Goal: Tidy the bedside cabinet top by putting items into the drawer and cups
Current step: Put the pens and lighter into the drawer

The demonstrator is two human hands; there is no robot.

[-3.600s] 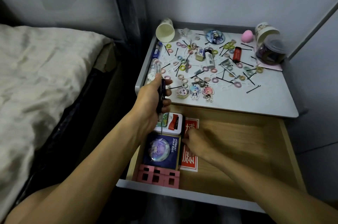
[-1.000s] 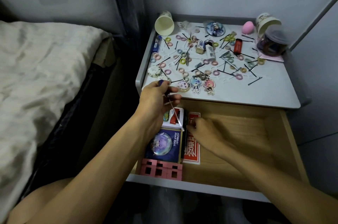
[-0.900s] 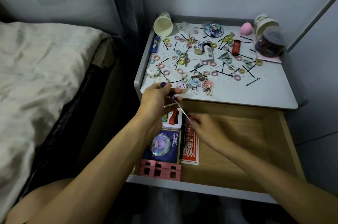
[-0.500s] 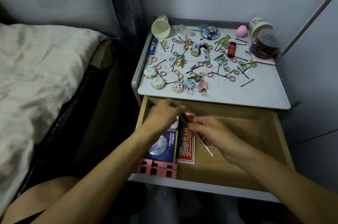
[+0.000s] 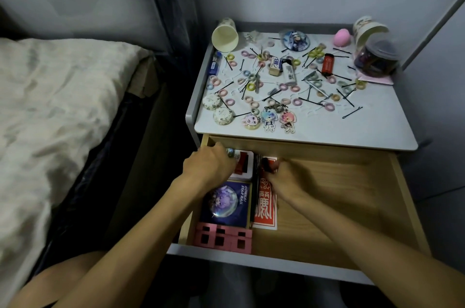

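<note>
Item: dark slender stick-like tool (image 5: 255,189), thin and black, lying lengthwise in the narrow gap between the dark-blue square box with a round glossy badge (image 5: 226,204) and the red-and-white card pack (image 5: 266,209), inside the open light-wood drawer (image 5: 327,204). Your right hand (image 5: 285,178) is knuckles-up over the top of the card pack, fingers curled round the tool's dark upper end. Your left hand (image 5: 208,165) rests on the white tin with red print (image 5: 244,169) at the drawer's back left; its fingers are curled, but you cannot tell whether they hold anything. A pink cut-out block (image 5: 222,239) sits at the drawer's front left. On the pale grey cabinet top (image 5: 352,131): a white paper cup (image 5: 225,37) on its side at the back left, a printed paper cup (image 5: 367,29) on its side at the back right, many pastel hair rings, black hairpins, a red lighter (image 5: 328,63) and three cartoon keychains (image 5: 269,119).
</note>
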